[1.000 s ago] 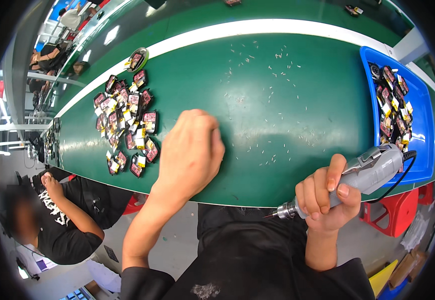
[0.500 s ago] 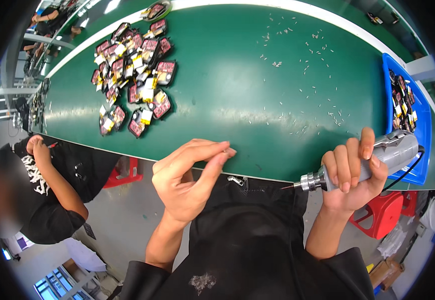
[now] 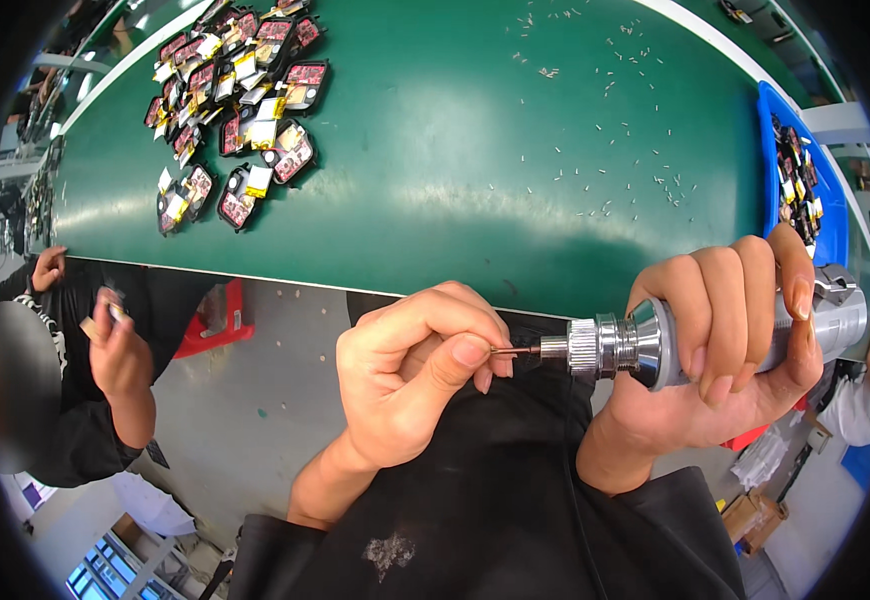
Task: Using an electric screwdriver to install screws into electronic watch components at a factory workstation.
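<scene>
My right hand (image 3: 725,325) is wrapped round a grey electric screwdriver (image 3: 605,348) with a silver chuck, held level in front of my body. Its thin bit (image 3: 523,351) points left and meets the fingertips of my left hand (image 3: 410,375). Thumb and forefinger of that hand are pinched together at the bit's tip; whatever tiny piece sits between them is hidden. Both hands are just off the near edge of the green table (image 3: 405,200). Many small silvery pieces, apparently screws (image 3: 549,73), lie scattered over the table's far right part.
A heap of black-cased circuit board units (image 3: 305,85) with white and yellow batteries covers the table's left. At the right stands a blue bin (image 3: 833,215) holding similar units. To my left sits another person (image 3: 120,360), beside a red stool (image 3: 217,320).
The screwdriver has come left and my hands have drawn together, so its bit now touches my left fingertips. My view has shifted slightly. The neighbour's hands have moved apart.
</scene>
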Demonstrator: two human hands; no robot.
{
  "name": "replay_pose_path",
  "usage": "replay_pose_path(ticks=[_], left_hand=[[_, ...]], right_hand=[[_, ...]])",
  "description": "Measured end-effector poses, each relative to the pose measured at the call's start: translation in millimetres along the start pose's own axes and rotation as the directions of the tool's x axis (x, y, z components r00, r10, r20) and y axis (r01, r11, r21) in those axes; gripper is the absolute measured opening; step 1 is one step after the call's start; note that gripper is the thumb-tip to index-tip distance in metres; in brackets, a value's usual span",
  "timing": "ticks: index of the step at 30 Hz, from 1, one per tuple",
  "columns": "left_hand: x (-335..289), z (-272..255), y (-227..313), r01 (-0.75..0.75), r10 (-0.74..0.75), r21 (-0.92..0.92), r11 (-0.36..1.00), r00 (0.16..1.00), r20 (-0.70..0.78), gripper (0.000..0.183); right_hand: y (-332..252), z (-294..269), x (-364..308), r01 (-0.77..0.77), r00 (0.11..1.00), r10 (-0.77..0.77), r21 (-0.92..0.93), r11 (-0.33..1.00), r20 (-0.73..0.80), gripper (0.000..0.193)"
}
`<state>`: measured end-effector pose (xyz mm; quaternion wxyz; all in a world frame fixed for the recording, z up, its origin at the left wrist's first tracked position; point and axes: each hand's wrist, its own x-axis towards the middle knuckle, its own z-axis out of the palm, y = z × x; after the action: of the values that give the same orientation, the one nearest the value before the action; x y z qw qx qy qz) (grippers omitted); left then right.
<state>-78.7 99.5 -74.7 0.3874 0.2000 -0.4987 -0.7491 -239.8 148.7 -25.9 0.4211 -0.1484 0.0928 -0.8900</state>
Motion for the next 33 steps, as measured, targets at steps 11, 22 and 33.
replay_pose_path(ticks=[11, 22, 33], left_hand=[[2.3, -3.3, 0.4, 0.02, -0.021, 0.021, 1.0, 0.999, 0.036, 0.013], [6.7, 4.6, 1.3, -0.279, 0.271, 0.567, 0.775, 0.957, 0.099, 0.009], [16.1, -3.8, 8.9, -0.326, 0.309, 0.743, 0.584, 0.936, 0.168, 0.016]], right_hand=[[0.2, -5.0, -0.4, 0.017, 1.0, -0.017, -0.022, 1.0, -0.009, 0.012], [-6.9, -11.6, -2.9, -0.016, 1.0, 0.02, -0.166, 0.986, 0.022, 0.012], [-15.5, -26.0, -6.5, -0.017, 1.0, 0.018, -0.071, 0.997, 0.013, 0.01]])
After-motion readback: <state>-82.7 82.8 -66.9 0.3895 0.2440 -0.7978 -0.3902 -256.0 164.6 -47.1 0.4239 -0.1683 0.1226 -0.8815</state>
